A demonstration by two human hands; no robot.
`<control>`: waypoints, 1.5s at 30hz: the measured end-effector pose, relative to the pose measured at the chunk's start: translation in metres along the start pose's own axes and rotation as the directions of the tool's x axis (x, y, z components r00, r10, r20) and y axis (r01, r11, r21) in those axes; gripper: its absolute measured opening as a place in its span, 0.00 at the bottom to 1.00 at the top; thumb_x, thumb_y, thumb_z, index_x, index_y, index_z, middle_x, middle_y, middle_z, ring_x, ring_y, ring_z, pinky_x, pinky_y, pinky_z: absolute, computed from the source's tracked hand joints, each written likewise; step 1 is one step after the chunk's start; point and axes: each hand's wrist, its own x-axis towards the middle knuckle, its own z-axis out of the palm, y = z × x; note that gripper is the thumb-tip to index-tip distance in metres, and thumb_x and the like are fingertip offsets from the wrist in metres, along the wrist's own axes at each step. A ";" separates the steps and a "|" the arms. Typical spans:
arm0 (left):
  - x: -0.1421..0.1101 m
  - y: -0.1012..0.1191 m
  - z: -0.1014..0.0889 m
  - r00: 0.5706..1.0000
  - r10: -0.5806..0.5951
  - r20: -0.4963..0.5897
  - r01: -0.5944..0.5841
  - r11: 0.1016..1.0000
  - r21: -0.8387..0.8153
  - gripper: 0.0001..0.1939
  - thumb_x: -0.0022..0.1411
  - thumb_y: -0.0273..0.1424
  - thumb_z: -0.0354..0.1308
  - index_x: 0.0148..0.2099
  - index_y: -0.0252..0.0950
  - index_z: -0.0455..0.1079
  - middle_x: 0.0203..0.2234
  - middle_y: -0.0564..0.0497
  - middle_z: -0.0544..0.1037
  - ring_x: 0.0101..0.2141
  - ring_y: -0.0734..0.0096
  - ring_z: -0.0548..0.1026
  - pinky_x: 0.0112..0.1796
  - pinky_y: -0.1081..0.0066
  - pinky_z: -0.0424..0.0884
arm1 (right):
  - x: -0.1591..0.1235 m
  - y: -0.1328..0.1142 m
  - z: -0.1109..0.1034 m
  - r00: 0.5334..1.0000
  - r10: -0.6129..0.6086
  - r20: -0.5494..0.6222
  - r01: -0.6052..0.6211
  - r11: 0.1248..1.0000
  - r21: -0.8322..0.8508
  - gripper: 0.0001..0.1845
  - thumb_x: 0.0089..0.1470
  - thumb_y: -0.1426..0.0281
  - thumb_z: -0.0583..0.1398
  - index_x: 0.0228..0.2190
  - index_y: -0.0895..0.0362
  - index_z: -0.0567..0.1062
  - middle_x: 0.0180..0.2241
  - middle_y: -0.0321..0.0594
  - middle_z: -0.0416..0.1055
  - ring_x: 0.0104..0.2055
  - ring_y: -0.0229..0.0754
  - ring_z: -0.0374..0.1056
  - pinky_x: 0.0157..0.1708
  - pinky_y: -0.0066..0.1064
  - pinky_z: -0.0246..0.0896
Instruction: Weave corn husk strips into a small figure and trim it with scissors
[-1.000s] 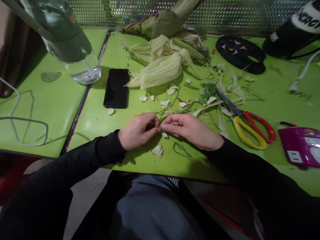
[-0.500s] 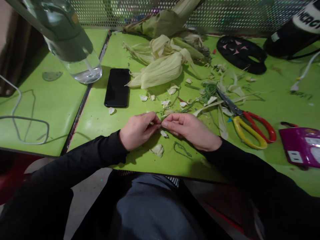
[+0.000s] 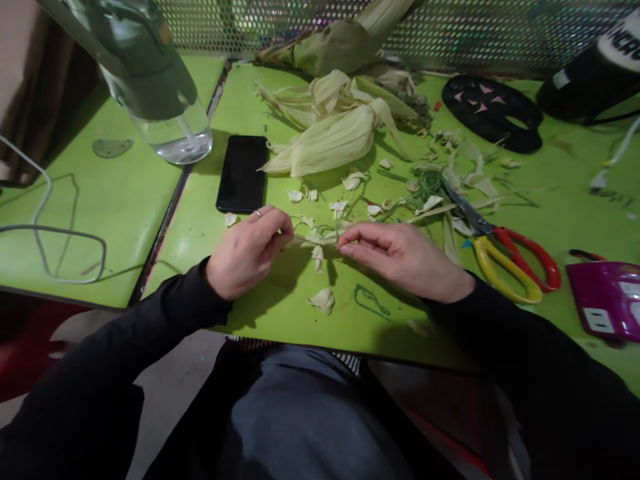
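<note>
My left hand is closed, its fingertips pinching one end of a thin green string. My right hand pinches the other end with thumb and forefinger. The string runs between the two hands just above the table, and a small pale piece of corn husk hangs at its middle. Whether it is knotted there I cannot tell. Below lie a folded husk scrap and a loop of green thread. Beyond my hands are more husk scraps and a coil of green string.
Scissors with red and yellow handles lie to the right, near a purple device. Further back are large corn husks, a black palette-shaped piece and a dark bottle. A phone and a water bottle are at left.
My hands were together at the fingertips and have moved apart. My left hand went left and my right hand a little right, so the string and the husk piece now show between them.
</note>
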 end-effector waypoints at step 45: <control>0.023 0.009 0.017 0.970 -0.102 0.219 0.208 0.812 -0.545 0.12 0.54 0.27 0.61 0.43 0.32 0.71 0.35 0.48 0.74 0.35 0.73 0.71 0.37 0.71 0.70 | 0.002 -0.007 0.003 1.000 0.019 -0.013 -0.002 0.638 0.770 0.17 0.51 0.58 0.69 0.28 0.54 0.68 0.32 0.35 0.71 0.29 0.34 0.66 0.30 0.27 0.64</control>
